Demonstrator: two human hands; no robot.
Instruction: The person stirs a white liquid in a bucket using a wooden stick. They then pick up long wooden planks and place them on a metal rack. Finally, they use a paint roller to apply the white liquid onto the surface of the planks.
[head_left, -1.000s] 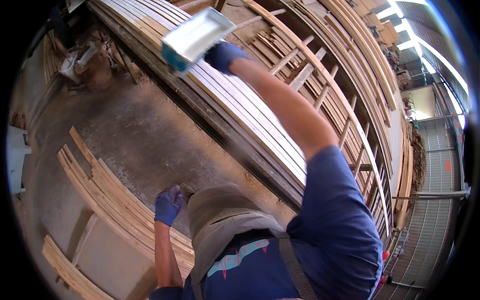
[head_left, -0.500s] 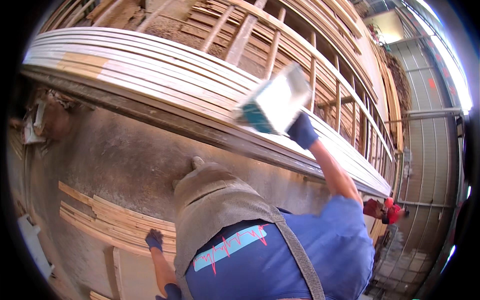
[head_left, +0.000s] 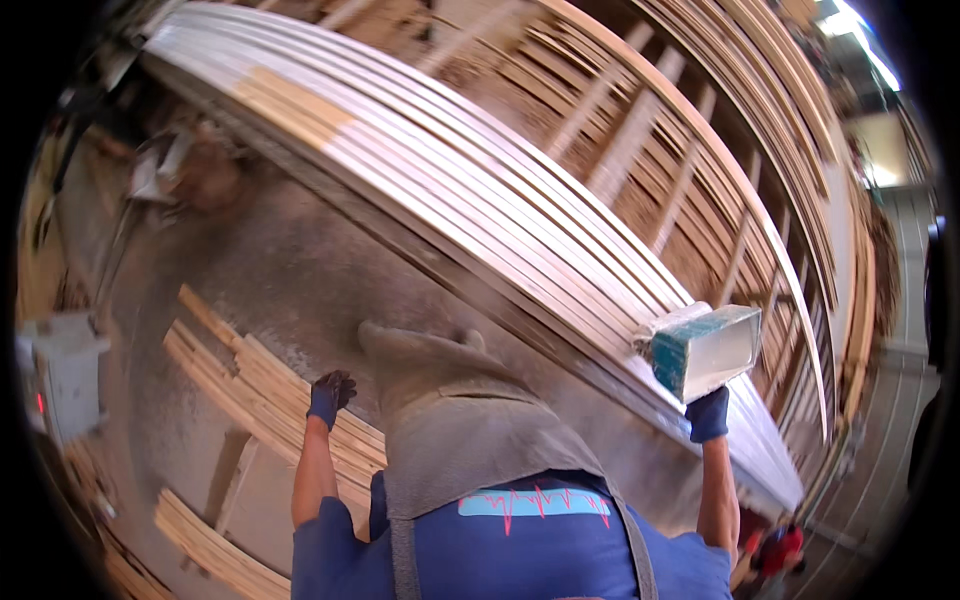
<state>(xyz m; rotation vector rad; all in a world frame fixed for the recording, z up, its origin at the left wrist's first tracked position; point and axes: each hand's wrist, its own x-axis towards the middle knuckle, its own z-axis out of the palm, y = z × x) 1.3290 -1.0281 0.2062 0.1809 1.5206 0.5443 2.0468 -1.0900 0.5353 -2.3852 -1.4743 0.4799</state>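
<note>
My right hand (head_left: 709, 414), in a dark blue glove, is closed on the near side of a teal, box-shaped container (head_left: 708, 350) with a white inside. The container is tilted over the right part of a long row of wooden strips (head_left: 480, 215) coated white. A whitish lump, too blurred to name, shows at its far left side. My left hand (head_left: 331, 396), gloved with dark fingers, hangs at my left with its fingers apart and nothing in it. Below and beside it lie bare wooden strips (head_left: 270, 385) in a low stack.
Beyond the coated row runs a wooden rack (head_left: 690, 190) with crossbars and more boards. A bare yellowish patch (head_left: 290, 105) breaks the white coating. A grey box-shaped object (head_left: 65, 375) stands at the far left. Another person in red (head_left: 778, 550) is at the lower right.
My right hand has carried the container rightward and nearer along the white strips. My left hand has risen slightly, and the whole view has turned.
</note>
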